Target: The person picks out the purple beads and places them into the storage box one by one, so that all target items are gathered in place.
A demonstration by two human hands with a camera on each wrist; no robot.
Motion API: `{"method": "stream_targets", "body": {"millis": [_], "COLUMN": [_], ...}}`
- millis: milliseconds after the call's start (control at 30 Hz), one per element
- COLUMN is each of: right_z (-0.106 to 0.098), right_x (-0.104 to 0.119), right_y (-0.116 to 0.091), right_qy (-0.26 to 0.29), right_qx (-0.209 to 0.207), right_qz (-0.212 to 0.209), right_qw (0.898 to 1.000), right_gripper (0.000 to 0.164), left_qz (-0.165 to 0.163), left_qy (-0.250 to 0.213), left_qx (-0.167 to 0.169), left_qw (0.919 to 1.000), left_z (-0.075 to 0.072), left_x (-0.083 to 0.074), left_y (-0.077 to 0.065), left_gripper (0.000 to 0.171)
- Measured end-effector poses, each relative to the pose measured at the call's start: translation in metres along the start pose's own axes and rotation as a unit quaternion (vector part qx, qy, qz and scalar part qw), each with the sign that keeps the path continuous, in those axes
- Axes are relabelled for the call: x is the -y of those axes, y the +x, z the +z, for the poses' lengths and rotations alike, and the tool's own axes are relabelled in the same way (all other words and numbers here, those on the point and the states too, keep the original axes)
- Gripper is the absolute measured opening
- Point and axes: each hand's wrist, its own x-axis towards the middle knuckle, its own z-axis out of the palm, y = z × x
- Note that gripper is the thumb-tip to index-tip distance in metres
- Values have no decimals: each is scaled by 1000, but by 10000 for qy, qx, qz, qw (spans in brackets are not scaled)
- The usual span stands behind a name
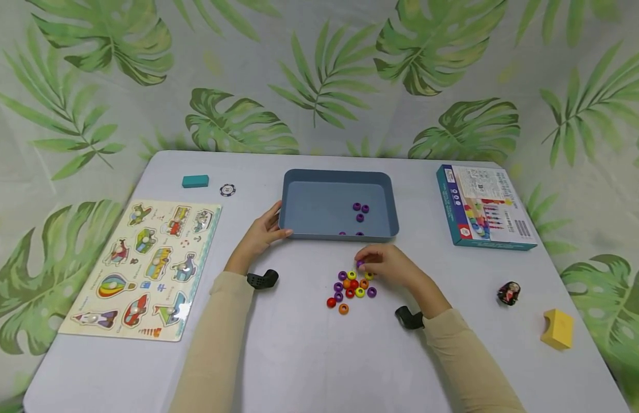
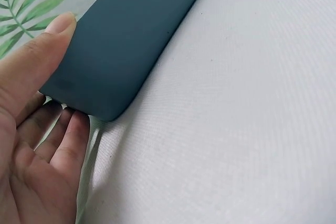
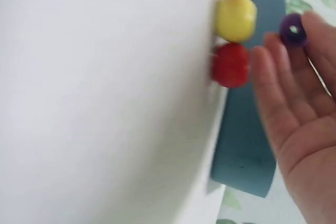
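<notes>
A blue-grey tray lies flat in the middle of the table with several purple beads in its right half. My left hand grips its near left corner. Thumb on the rim, fingers against the outer side: so it looks in the left wrist view, where the tray shows dark. Between thumb and fingertips, my right hand pinches a purple bead, just above the near side of the tray. Below that hand is a loose cluster of purple, yellow, red and orange beads.
On the left lies a wooden picture puzzle board, with a teal block and a poker chip behind it. A boxed set lies at the back right. Nearer are a small dark figure and a yellow block.
</notes>
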Motion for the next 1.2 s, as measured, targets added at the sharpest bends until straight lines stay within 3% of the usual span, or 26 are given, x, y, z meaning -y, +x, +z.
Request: {"method": "stream_targets", "body": {"millis": [233, 367, 533, 867, 1067, 1200], "right_z": [-21, -30, -33, -30, -30, -28], "right_x": [8, 5, -3, -3, 0, 7], "right_y": [19, 38, 60, 78, 74, 64], "right_qy": [751, 943, 700, -606, -425, -8], "right_qx": [-931, -1215, -1188, -822, -933, -1051], "right_qz": [-507, -431, -69, 228, 145, -227], "right_qw": [9915, 9872, 9904, 9945, 9946, 9942], "right_gripper": [28, 29, 28, 19, 25, 30], "left_qz": [-67, -89, -89, -101, -132, -181], "left_qy": [39, 49, 30, 29, -78, -54], "left_qx": [-9, 8, 25, 22, 17, -27], "left_qw": [10000, 9999, 10000, 9999, 9999, 9998], "left_z": [1, 1, 0, -1, -1, -4], "left_x": [-2, -2, -1, -1, 5, 14], "left_y": [0, -1, -1, 0, 2, 5], "left_gripper": [78, 78, 78, 78, 80, 81]}}
